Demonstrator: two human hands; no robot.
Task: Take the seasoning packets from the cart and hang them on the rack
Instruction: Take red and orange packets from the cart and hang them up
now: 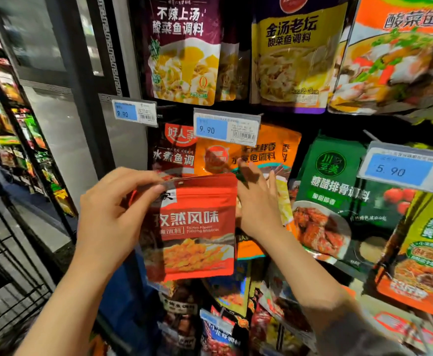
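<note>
At the far left, the black wire frame of what looks like the cart (10, 253) shows at the frame's edge, and whether more packets wait in it cannot be told from here. Moving right, the person's left hand (110, 211) pinches the top left corner of a red seasoning packet (192, 227), thumb and fingertips pressed together on the strip beside its hang hole; it looks like a small stack, since several edges show at the top, though the count is unclear. The packet is held up in the air in front of the rack (274, 116), below the middle 9.90 price tag (227, 127), and is not yet on any hook. Just right of it, the right hand (259, 201) lies with fingers straight and spread, holding nothing, reaching behind the packet's right edge and touching the orange packets (269, 150) already hanging there. Further right hang green packets (338, 191) under a 5.90 tag (400, 168). By the look of it, the task is mid-way: this packet has been fetched, but threading its hole onto a peg remains, as may further trips to the cart.
</note>
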